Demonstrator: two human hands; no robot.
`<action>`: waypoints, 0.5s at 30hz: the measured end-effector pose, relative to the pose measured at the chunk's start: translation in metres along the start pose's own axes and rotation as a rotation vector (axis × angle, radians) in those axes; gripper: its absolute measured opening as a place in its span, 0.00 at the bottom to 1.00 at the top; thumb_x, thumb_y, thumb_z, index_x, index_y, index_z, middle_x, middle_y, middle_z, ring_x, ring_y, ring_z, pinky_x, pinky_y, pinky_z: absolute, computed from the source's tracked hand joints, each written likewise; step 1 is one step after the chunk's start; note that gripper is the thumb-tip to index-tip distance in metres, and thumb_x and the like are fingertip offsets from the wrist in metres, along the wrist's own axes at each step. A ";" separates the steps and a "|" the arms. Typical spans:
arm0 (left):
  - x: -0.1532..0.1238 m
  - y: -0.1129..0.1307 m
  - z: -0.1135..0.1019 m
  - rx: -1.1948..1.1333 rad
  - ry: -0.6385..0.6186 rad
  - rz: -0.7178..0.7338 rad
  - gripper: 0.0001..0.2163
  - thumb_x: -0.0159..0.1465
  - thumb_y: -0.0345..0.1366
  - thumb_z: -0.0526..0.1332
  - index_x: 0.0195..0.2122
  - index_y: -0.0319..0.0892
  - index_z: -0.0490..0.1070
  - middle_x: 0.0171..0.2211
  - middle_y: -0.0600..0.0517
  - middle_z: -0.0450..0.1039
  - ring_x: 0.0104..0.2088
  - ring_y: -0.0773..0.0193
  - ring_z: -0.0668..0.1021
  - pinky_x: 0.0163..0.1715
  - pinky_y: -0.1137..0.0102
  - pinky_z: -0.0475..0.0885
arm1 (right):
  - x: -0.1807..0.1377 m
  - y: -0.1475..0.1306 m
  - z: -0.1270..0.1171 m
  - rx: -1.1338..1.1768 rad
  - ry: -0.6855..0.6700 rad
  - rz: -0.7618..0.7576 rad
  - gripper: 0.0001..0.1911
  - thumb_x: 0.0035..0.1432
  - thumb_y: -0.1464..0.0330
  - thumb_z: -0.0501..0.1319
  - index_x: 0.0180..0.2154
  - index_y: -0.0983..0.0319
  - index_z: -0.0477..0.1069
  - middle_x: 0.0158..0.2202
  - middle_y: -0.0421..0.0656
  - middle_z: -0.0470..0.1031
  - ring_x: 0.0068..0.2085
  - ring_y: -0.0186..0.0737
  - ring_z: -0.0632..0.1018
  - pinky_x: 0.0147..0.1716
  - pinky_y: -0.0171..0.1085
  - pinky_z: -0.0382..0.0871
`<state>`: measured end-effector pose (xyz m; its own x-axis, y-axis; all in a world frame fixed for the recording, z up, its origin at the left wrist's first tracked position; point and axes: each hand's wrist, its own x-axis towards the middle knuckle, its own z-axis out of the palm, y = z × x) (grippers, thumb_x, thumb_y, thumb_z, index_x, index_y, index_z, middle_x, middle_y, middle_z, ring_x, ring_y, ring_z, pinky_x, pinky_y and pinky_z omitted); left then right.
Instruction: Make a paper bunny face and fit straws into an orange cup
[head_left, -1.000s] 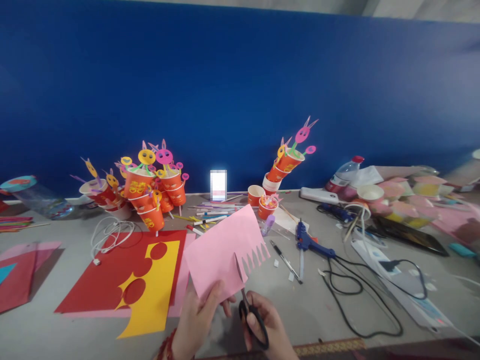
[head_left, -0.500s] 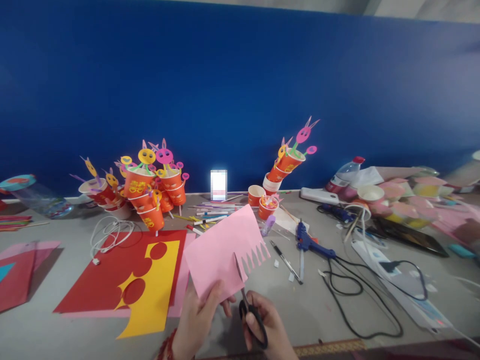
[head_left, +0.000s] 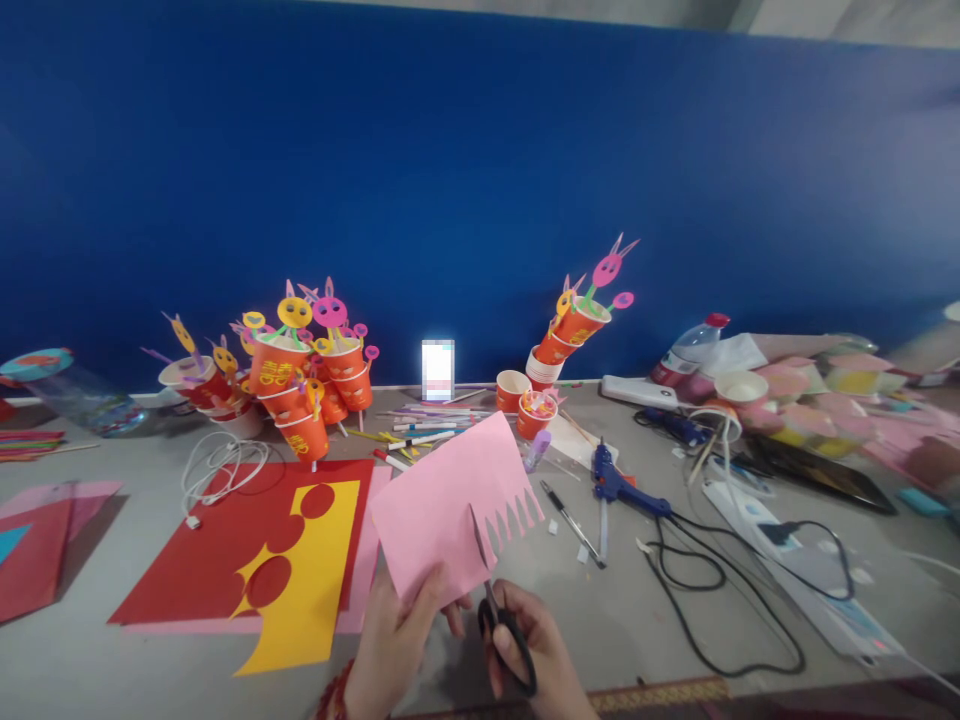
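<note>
A sheet of pink paper (head_left: 450, 500) is pinched at its lower edge in my left hand (head_left: 401, 630), tilted above the table. Its right edge has several pointed, tooth-like cuts. My right hand (head_left: 536, 640) is closed round the black handles of a pair of scissors (head_left: 517, 645). The blades point up and away from me and lie at the paper's lower right part, beside the cut teeth. Fingers of the left hand partly show under the sheet near the scissors.
Left lie red paper (head_left: 187, 540) and a yellow sheet (head_left: 315, 590) with cut-out curves. Behind stand decorated paper cups (head_left: 277, 365) and a lit screen (head_left: 437, 370). On the right are a pen (head_left: 574, 525), a blue glue gun (head_left: 619, 485), its looping cable and a power strip (head_left: 810, 580).
Almost nothing differs. The pink paper has shifted very slightly to the right, with both hands and the scissors in nearly the same place.
</note>
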<state>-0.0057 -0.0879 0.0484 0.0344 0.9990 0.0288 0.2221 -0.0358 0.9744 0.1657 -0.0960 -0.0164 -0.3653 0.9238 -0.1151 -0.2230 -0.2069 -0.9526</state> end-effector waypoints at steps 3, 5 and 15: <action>0.000 0.001 0.001 -0.030 0.006 0.000 0.21 0.69 0.46 0.54 0.23 0.43 0.76 0.19 0.51 0.77 0.26 0.58 0.80 0.38 0.67 0.75 | 0.001 0.001 0.000 -0.001 -0.005 -0.010 0.33 0.46 0.37 0.63 0.27 0.59 0.58 0.17 0.31 0.59 0.14 0.26 0.62 0.13 0.26 0.51; 0.000 0.002 0.001 -0.033 0.005 0.002 0.21 0.69 0.46 0.54 0.23 0.43 0.77 0.19 0.51 0.77 0.26 0.58 0.80 0.38 0.68 0.75 | 0.001 0.001 0.000 -0.006 -0.009 -0.014 0.33 0.46 0.37 0.63 0.27 0.59 0.58 0.16 0.31 0.59 0.13 0.26 0.62 0.13 0.26 0.51; 0.001 0.003 0.003 -0.044 0.008 0.010 0.21 0.69 0.45 0.54 0.25 0.42 0.78 0.19 0.50 0.78 0.25 0.59 0.81 0.36 0.70 0.76 | 0.002 -0.002 0.001 -0.028 0.002 -0.017 0.33 0.48 0.37 0.62 0.26 0.59 0.57 0.16 0.31 0.59 0.14 0.25 0.61 0.14 0.26 0.51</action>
<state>-0.0025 -0.0868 0.0507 0.0287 0.9988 0.0405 0.1784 -0.0450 0.9829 0.1644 -0.0940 -0.0144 -0.3598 0.9277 -0.0994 -0.2042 -0.1822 -0.9618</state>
